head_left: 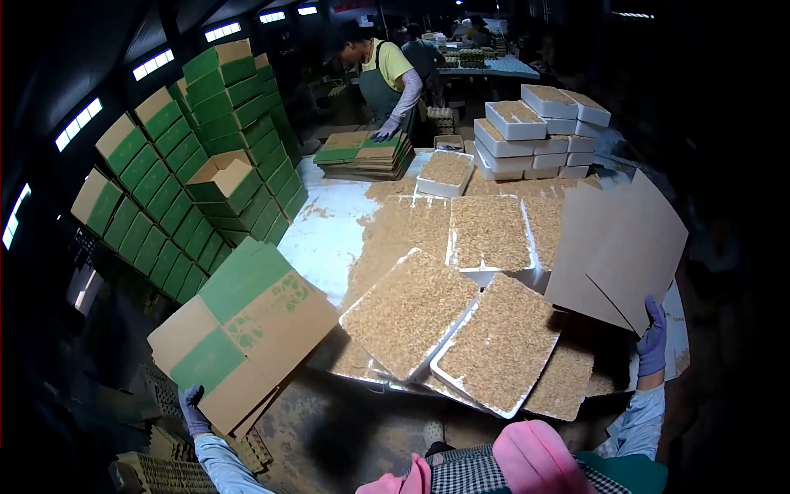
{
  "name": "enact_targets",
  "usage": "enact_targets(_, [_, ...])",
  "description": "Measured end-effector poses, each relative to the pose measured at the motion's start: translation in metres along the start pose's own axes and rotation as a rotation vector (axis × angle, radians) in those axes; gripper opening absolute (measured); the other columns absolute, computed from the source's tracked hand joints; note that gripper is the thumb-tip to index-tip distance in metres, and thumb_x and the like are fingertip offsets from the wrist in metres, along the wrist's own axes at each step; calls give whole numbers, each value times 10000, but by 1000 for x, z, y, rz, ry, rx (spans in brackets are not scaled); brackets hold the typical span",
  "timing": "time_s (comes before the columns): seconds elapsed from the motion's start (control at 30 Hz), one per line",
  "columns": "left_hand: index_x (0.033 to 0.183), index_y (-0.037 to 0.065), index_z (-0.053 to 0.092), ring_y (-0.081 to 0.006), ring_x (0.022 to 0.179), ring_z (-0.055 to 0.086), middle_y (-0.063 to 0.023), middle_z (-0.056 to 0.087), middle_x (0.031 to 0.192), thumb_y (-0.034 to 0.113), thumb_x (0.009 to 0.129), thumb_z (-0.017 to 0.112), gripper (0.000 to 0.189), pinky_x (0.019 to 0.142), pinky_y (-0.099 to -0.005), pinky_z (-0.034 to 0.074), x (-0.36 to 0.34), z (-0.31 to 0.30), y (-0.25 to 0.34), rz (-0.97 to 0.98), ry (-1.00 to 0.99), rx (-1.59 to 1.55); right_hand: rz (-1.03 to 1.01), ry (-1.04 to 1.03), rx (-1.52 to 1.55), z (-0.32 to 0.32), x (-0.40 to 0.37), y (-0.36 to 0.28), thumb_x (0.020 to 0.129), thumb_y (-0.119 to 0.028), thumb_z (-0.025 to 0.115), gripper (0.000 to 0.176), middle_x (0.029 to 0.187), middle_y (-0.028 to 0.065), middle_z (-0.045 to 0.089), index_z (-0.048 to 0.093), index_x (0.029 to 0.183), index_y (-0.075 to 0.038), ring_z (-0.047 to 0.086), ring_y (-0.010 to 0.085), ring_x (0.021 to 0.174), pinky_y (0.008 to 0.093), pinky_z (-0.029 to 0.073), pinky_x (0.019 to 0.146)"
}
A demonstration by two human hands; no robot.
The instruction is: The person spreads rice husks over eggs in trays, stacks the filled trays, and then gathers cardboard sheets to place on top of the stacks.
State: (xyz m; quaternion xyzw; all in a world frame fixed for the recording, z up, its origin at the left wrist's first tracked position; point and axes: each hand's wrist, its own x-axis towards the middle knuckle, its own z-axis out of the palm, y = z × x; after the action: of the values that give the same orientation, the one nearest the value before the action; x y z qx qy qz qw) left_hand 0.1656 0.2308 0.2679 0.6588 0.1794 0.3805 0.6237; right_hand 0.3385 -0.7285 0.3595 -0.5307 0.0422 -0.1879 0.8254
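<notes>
My left hand (194, 409), in a purple glove, grips the lower left edge of flattened green and brown cardboard (263, 329), which hangs tilted left of the table. On the right, my right hand (652, 339), also gloved, is closed on the lower edge of a plain brown cardboard sheet (617, 247) with a slit in it. Between the two, white trays filled with brown grain-like material (498, 342) lie on the table, some tilted and overlapping. A further filled tray (492, 233) lies flat behind them.
Stacked green and brown boxes (164, 181) stand at the left. Several filled white trays (535, 136) are piled at the back right. Across the table (325, 214), a co-worker (387, 82) rests a gloved hand on a pile of flattened cardboard (366, 156). Another person stands farther back.
</notes>
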Motion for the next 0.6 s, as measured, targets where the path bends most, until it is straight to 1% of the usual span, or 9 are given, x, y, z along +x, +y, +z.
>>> enact_targets(0.13, [1202, 40, 517, -265, 1058, 570, -182, 573, 1155, 124, 796, 576, 419, 900, -333, 460, 122, 105, 33, -78, -67, 317, 7, 5, -99, 64, 11, -13, 884, -204, 576, 376, 1147, 79, 597, 529, 1211, -25, 580, 177, 1046, 304, 459, 924])
enact_targets(0.2, [1287, 25, 434, -321, 1171, 478, -215, 492, 1256, 148, 745, 616, 585, 987, -367, 392, 174, 125, -6, 167, 27, 1111, 37, 14, -78, 81, 26, -2, 886, -202, 575, 368, 1140, 77, 598, 532, 1207, -25, 579, 171, 1041, 297, 461, 921])
enact_targets(0.27, [1312, 24, 420, -348, 1253, 385, -216, 441, 1323, 169, 765, 601, 594, 1058, -390, 304, 169, 184, -6, -124, -196, 1285, 24, -19, -141, 89, 43, 20, 890, -189, 569, 350, 1128, 75, 601, 536, 1196, -23, 579, 161, 1035, 287, 465, 914])
enact_targets(0.33, [1307, 37, 432, -361, 1264, 366, -206, 424, 1345, 195, 768, 612, 589, 1063, -396, 299, 145, 220, -39, -72, -415, 1201, 1, -86, -177, 143, 43, 18, 902, -159, 553, 314, 1123, 78, 603, 542, 1177, -8, 577, 159, 1041, 272, 475, 896])
enact_targets(0.4, [1272, 36, 464, -347, 1246, 389, -194, 457, 1306, 176, 770, 609, 540, 1061, -396, 303, 91, 259, -53, 84, -477, 1220, -315, -318, -880, 102, 80, 52, 757, -162, 744, 530, 1111, 158, 608, 516, 1234, -116, 588, 261, 1036, 337, 437, 930])
enact_targets(0.47, [1235, 14, 487, -341, 1217, 414, -187, 488, 1263, 129, 778, 595, 484, 1044, -399, 316, 41, 269, -78, 220, -524, 1079, -749, -452, -1156, 179, 71, 34, 788, -125, 711, 461, 1112, 141, 618, 536, 1215, -104, 596, 274, 1045, 359, 456, 912])
enact_targets(0.5, [1224, 2, 493, -343, 1199, 426, -189, 496, 1248, 106, 781, 589, 465, 1034, -398, 323, 16, 270, -83, 175, -495, 997, -387, -495, -927, 175, 99, 57, 792, -86, 696, 438, 1068, 107, 641, 551, 1204, -113, 624, 255, 987, 336, 490, 871])
enact_targets(0.57, [1214, -24, 494, -333, 1160, 458, -189, 514, 1225, 67, 785, 571, 445, 1000, -392, 346, -36, 274, -74, 67, -438, 881, -438, -565, -858, 171, 160, 102, 735, 102, 561, 574, 1013, 152, 661, 514, 1267, -109, 663, 278, 868, 314, 524, 772])
enact_targets(0.6, [1203, -38, 499, -308, 1145, 470, -183, 514, 1227, 87, 792, 579, 437, 995, -381, 355, -53, 259, -100, 29, -341, 855, -158, -599, -658, 154, 212, 154, 701, 118, 513, 639, 1022, 206, 639, 495, 1292, -126, 654, 304, 865, 343, 514, 755])
